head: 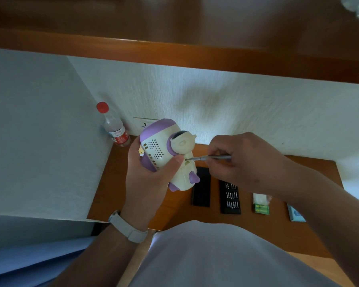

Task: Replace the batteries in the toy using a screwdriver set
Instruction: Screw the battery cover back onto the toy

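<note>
Above the desk [116, 183] our left hand [147, 179] grips the toy [160, 146] steady, so our right hand [236, 160], at three o'clock, pinches the screwdriver [209, 157] onto its screw [186, 159].

Counter [116, 183]: bottle [114, 127] at 10 o'clock, in the back corner by the wall. Socket [142, 125] on the wall just right of it. Toy [166, 154] in left hand [149, 179], above the counter's left half. Screwdriver [207, 157] in right hand [236, 162] enters from toy's 3 o'clock, tip on toy. Row beneath, left to right: case [201, 189], bit tray [230, 196], battery pack [261, 205], box [295, 213] at 4 o'clock.
</note>
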{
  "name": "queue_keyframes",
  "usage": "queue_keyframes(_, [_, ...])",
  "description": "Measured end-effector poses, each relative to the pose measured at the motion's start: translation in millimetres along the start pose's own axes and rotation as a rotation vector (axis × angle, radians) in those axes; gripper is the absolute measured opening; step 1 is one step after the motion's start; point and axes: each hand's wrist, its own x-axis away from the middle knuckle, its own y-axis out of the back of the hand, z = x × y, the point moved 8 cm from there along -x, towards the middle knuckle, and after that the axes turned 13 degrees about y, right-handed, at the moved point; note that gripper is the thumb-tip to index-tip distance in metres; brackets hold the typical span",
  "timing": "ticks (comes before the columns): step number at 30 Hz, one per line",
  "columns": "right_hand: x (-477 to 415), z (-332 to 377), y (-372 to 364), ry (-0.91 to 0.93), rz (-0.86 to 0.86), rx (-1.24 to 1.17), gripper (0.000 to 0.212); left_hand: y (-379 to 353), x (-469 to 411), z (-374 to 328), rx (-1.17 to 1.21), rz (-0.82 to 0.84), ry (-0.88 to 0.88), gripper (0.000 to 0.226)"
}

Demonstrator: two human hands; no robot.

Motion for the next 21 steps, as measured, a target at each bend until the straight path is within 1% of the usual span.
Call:
queue_keyframes(2, [1.2, 1.9, -0.1, 0.01, -0.013, -0.023, 0.025, -0.8, 0.2, 1.4, -0.01, -0.002, 0.004, 0.096])
queue_keyframes(5, [1.9, 4.6, -2.5, 0.044, 0.001, -0.013, 0.011, -1.4, 0.2, 3.5, -0.011, -0.002, 0.016, 0.095])
queue_keyframes(8, [1.5, 2.1, -3.6, 0.015, 0.019, -0.004, 0.017, -1.6, 1.0, 3.9, -0.007, 0.003, 0.015, 0.096])
queue_keyframes(11, [1.3, 1.1, -3.3, -0.005, 0.037, 0.003, 0.008, -2.1, 1.4, 3.2, -0.002, 0.011, 0.014, 0.096])
queue_keyframes(17, [0.3, 0.8, -3.7, -0.005, 0.041, 0.036, 0.028, -1.7, 2.0, 3.6, 0.004, 0.018, 0.006, 0.099])
queue_keyframes(19, [0.8, 2.4, -5.3, 0.012, 0.04, 0.012, 0.028, -1.8, 1.9, 4.3, 0.0, 0.02, 0.008, 0.096])
queue_keyframes(21, [1.5, 4.2, -7.0, 0.033, 0.053, 0.016, 0.021, -1.4, 1.4, 5.2, -0.015, 0.016, 0.004, 0.092])
